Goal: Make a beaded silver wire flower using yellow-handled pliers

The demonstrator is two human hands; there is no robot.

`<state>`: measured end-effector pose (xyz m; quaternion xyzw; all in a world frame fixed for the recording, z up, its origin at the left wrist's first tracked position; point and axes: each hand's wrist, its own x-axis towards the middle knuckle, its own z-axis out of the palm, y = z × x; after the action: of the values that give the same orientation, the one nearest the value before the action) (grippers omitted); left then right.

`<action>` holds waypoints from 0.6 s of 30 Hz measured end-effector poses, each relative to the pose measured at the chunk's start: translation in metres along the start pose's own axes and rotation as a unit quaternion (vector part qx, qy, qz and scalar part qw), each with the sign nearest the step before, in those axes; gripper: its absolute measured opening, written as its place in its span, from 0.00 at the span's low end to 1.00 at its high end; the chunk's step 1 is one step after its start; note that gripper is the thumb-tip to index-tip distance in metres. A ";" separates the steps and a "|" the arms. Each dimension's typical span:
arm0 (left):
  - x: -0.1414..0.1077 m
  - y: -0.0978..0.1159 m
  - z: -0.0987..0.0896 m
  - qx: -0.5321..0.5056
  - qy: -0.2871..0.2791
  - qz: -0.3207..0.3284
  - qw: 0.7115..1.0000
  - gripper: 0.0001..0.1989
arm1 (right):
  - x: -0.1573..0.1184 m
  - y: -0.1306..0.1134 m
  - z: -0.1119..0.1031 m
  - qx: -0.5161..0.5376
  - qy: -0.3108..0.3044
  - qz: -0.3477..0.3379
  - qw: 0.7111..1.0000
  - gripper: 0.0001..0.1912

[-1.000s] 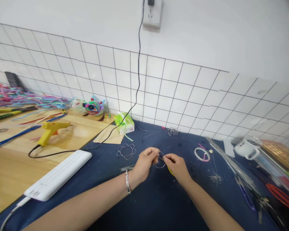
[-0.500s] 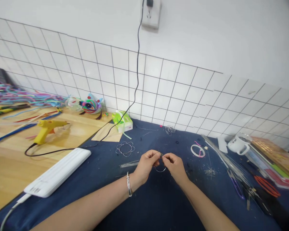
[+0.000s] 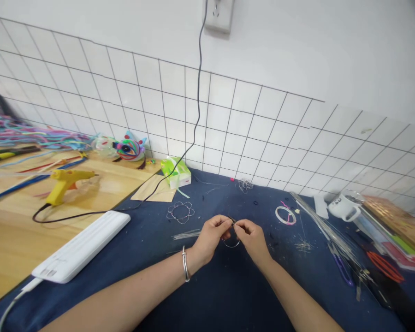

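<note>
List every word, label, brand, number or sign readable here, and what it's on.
White mug: dark characters, perhaps "34"; tilted and blurred, so not certain.
White power strip: small dark markings near its cable end, too small to read.
Green-and-white tissue pack: a small red mark on its white end, too small to read.
I can make out no other lettering.

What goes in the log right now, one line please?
left hand: pinching wire loop; right hand: pinching same loop; wire flower: on dark blue cloth
</note>
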<state>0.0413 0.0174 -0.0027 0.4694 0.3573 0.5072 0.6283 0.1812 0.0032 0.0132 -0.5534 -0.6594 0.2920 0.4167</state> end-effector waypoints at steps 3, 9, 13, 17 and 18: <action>0.001 -0.003 -0.002 0.001 0.000 -0.003 1.000 0.12 | 0.000 0.004 -0.001 -0.003 0.000 0.003 1.000 0.09; 0.006 -0.007 -0.006 -0.003 0.008 -0.023 1.000 0.13 | 0.001 0.013 -0.004 -0.005 -0.007 0.015 1.000 0.09; 0.008 -0.009 -0.007 0.004 0.003 -0.034 0.999 0.13 | 0.005 0.015 -0.002 0.001 -0.015 0.021 1.000 0.10; 0.010 -0.012 -0.009 0.027 -0.010 -0.039 0.999 0.13 | 0.011 0.014 0.001 0.010 -0.027 0.032 0.999 0.10; 0.011 -0.013 -0.010 0.034 -0.014 -0.036 0.999 0.13 | 0.014 0.014 0.002 0.013 -0.030 0.035 0.999 0.10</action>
<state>0.0390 0.0294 -0.0180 0.4841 0.3819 0.4652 0.6351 0.1857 0.0195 0.0039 -0.5614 -0.6485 0.3313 0.3931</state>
